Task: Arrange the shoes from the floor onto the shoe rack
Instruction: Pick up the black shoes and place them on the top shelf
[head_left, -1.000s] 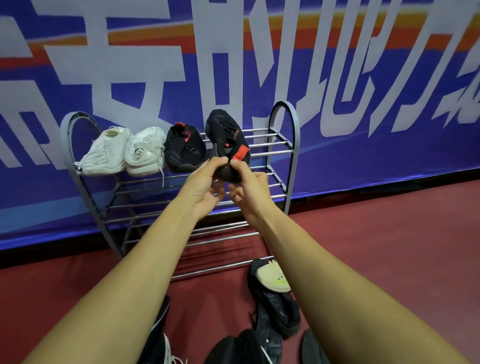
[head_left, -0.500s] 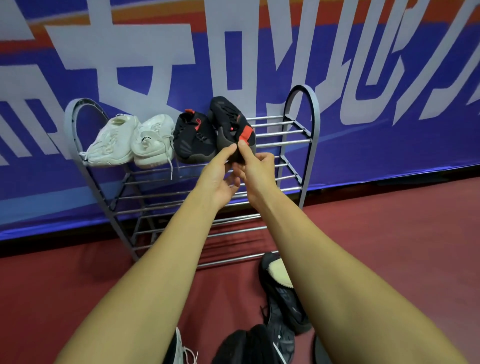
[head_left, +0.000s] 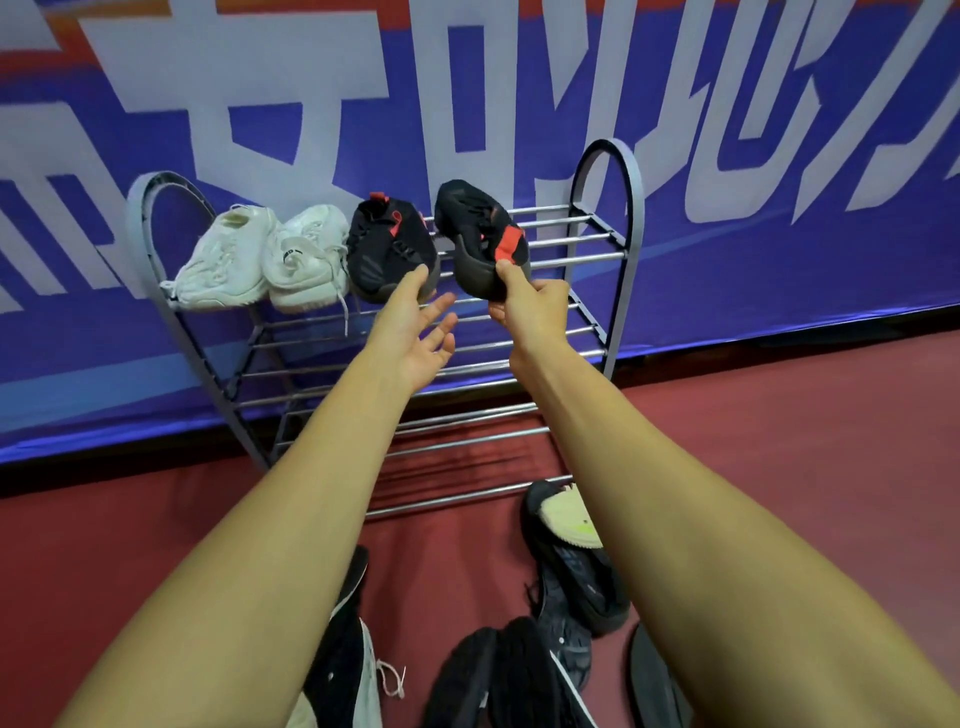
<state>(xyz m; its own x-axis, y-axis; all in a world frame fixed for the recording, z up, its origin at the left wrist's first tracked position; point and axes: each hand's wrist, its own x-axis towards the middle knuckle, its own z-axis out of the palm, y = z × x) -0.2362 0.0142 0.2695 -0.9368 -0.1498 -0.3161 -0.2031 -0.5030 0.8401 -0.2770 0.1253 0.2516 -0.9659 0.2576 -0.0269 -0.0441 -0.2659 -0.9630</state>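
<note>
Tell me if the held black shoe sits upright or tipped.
Tipped: the black shoe leans sideways, sole edge showing, right hand pinching its heel.

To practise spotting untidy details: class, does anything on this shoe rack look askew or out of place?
Yes. The rightmost black sneaker at the top shelf is tilted sideways, sole showing, its heel pinched by the right hand, unlike its mate beside it. A white sneaker's lace dangles below the shelf.
</note>
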